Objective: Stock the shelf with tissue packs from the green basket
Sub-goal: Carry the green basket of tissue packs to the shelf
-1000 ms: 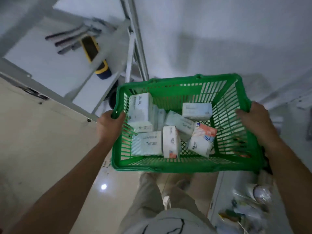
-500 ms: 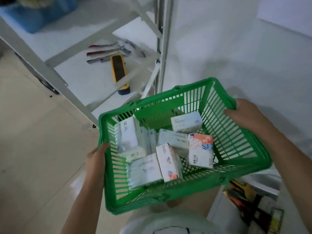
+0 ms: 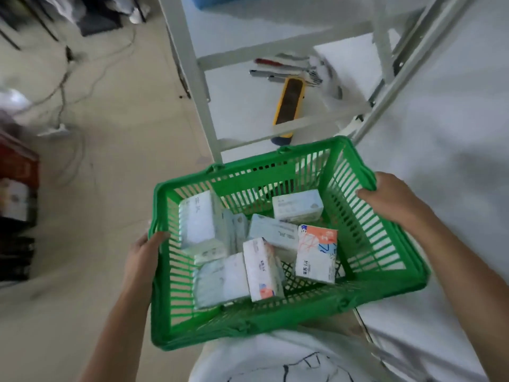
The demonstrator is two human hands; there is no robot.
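— Where did the shelf sit from the basket at that point?

— The white shelf (image 3: 248, 106) lay just beyond the far rim of the green basket (image 3: 385, 244), ahead and slightly toward the left-hand side. The basket was in the air in front of the body, its long axis running roughly from one hand to the other, tilted so the right end sat farther forward.

— And the hands?

— Both were closed on the basket and nothing else. The left hand (image 3: 143, 255) curled over the rim at the left end; the right hand (image 3: 391, 199) gripped the rim at the far right corner — the one nearer the shelf post.

— The tissue packs?

— All inside the basket, loose on its floor, none on the shelf yet. The biggest white pack (image 3: 198, 224) stood against the left wall, nearest the left hand. The orange-and-white pack (image 3: 316, 255) stood upright toward the right, long axis pointing up and away. The small pale pack (image 3: 297, 205) lay flat by the far wall, long axis across the basket.

— What else was on the shelf?

— A yellow tool (image 3: 289, 106) and some pens beside it, beyond the basket's far rim. By my reckoning, the basket had to be set down before either hand could lift a pack.
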